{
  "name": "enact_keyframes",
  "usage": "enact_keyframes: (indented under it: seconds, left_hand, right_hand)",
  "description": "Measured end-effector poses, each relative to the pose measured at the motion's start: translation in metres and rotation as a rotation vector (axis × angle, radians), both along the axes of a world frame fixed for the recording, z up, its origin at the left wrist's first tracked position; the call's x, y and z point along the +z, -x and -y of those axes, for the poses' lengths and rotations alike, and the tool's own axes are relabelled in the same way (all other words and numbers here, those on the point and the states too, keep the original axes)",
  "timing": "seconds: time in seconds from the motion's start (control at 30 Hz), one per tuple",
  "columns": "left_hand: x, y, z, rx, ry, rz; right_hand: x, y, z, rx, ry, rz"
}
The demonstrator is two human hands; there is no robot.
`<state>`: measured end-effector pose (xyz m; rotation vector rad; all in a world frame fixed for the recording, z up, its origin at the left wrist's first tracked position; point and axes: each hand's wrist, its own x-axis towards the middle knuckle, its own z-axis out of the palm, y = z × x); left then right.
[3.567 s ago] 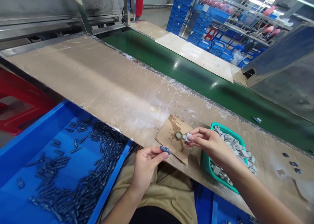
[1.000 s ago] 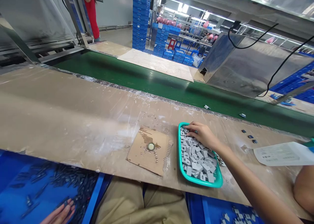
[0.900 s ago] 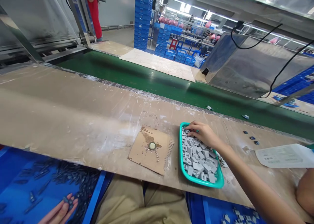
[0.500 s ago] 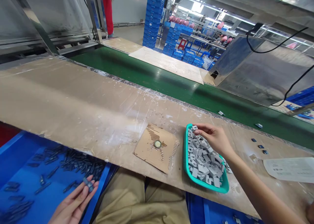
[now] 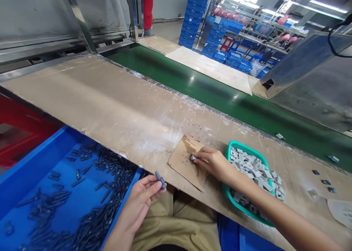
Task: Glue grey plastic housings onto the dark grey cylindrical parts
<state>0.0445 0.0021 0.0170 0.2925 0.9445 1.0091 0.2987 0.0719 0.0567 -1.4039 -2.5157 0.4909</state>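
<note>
My left hand (image 5: 141, 197) pinches a small dark blue-grey plastic part (image 5: 160, 180) with a narrow stem, held above my lap near the bench edge. My right hand (image 5: 213, 163) is closed on a small grey plastic piece (image 5: 194, 157), mostly hidden by the fingers. It meets the small round cap (image 5: 191, 158) on the stained cardboard piece (image 5: 178, 157); the contact itself is too small to make out. Beneath my right forearm stands a green plastic basket (image 5: 227, 192) full of grey plastic pieces (image 5: 247, 163), several spilling over its right side.
A blue bin (image 5: 64, 141) of dark plastic parts stands at left, beside a red stool (image 5: 24, 126). Beyond the bench (image 5: 110, 97) runs a green conveyor belt (image 5: 170, 73) carrying two small parts. Three dark pieces (image 5: 326, 182) lie at right. A person in red (image 5: 147, 8) stands far back.
My right hand has moved left from the basket to the cap on the cardboard, carrying a grey piece. My left hand has risen out from over the blue bin with the dark part. The view has shifted.
</note>
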Motion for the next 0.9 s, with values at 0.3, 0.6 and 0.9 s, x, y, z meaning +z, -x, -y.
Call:
enact_keyframes:
  seconds: [0.3, 0.6, 0.9]
  left_hand:
    - [0.011, -0.040, -0.011, 0.062, -0.020, 0.125]
    - [0.023, -0.069, -0.013, -0.087, -0.013, 0.254]
    - [0.035, -0.065, -0.010, -0.245, -0.208, 0.104]
  right_hand:
    - [0.034, 0.010, 0.024, -0.453, 0.491, -0.587]
    - [0.054, 0.022, 0.061, -0.551, 0.568, -0.845]
    - [0.052, 0.027, 0.069, -0.514, 0.675, -0.840]
